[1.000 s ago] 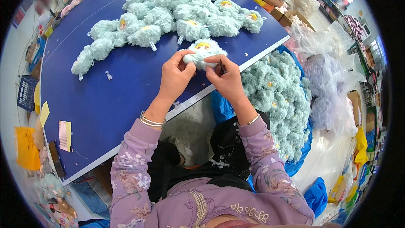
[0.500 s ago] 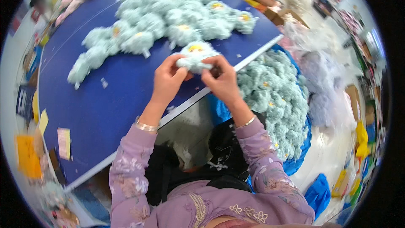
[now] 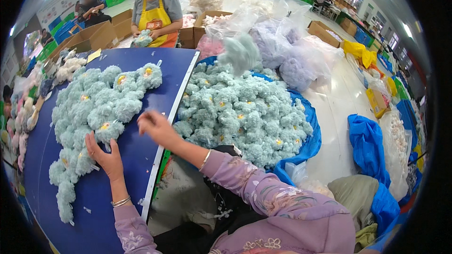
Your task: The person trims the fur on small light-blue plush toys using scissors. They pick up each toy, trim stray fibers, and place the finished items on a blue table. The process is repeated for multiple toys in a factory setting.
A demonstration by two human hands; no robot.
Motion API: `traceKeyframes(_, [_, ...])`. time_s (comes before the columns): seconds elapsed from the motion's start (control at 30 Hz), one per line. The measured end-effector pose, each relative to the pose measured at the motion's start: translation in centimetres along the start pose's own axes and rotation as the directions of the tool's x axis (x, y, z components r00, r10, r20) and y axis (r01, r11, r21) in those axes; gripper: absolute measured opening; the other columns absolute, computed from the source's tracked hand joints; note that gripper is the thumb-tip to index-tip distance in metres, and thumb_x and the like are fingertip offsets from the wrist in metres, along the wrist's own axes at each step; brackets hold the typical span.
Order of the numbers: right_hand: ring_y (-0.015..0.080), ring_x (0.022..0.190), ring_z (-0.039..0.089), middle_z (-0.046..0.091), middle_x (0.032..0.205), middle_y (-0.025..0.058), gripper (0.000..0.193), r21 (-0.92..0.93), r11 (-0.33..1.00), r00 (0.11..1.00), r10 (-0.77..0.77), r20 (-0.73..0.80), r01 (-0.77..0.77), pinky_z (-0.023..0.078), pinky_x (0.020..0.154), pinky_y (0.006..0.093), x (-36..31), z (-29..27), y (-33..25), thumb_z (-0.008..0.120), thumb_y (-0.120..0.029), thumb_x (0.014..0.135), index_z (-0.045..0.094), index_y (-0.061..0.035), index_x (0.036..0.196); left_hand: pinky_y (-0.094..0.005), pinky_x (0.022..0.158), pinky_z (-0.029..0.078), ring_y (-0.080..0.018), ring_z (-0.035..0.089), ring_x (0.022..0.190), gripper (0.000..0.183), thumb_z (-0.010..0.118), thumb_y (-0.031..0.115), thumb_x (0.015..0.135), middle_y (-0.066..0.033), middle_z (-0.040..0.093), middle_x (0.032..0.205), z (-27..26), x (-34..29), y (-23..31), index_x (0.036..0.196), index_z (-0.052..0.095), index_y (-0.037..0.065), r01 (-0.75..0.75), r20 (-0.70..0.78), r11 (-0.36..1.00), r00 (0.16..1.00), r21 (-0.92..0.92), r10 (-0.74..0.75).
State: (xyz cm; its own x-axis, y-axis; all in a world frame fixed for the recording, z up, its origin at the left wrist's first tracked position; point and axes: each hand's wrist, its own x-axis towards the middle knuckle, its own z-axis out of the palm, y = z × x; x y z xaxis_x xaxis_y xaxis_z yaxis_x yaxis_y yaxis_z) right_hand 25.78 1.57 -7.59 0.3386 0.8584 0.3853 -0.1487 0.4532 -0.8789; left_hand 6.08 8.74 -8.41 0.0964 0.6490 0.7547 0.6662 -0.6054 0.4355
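Observation:
My left hand [image 3: 106, 157] is at the near edge of the heap of fluffy light-blue plush toys [image 3: 94, 94] on the blue table. Its fingers and thumb are spread against the lower side of one plush toy [image 3: 109, 130] with a yellow-and-orange patch. Over the table's right edge, my right hand [image 3: 159, 129] is a little blurred, its fingers loosely bent and apart, with nothing seen in them. A motion-smeared light-blue plush toy [image 3: 239, 52] is in the air above the pile of similar toys [image 3: 240, 113] in a blue bag, touched by neither hand.
The table [image 3: 103, 207] has a pale rim along its right side. Beyond it stands a person in a yellow apron [image 3: 154, 19], holding a plush toy. Clear bags of lilac plush [image 3: 301, 61], cardboard boxes [image 3: 325, 34] and blue sheeting [image 3: 367, 143] lie to the right.
The plush toy that both hands held has left them and is airborne to the right. My left hand has moved to another toy; my right hand is apart. The view has swung up and right.

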Motion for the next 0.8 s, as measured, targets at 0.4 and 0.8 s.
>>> traceKeyframes(0.4, [0.0303,0.068,0.062,0.063,0.075,0.0187,0.023,-0.428,0.904,0.914,0.195,0.355,-0.026,0.047,0.062,0.0390,-1.7,3.5,0.0,0.058,-0.019,0.090,0.060,0.0035,0.090,-0.0489,0.106,0.032,-0.0387,0.038,0.126,0.056,0.073,0.008,0.068,-0.0160,0.044,0.132,2.8,1.4,-1.5,0.119,0.050,0.008,-0.054,0.175,0.985,0.984,0.162,0.025])
traceKeyframes(0.8, [0.0139,0.066,0.053,0.057,0.072,0.0062,0.028,-0.158,0.969,0.957,0.220,0.189,-0.191,0.044,0.063,0.0297,-0.9,2.9,1.1,0.046,-0.024,0.100,0.055,0.0016,0.092,-0.0405,0.098,0.037,-0.0314,0.047,0.111,0.042,0.065,0.011,0.079,-0.0180,0.048,0.117,0.6,0.3,-1.5,0.113,0.045,0.001,0.205,0.168,0.961,0.970,-0.188,-0.174])
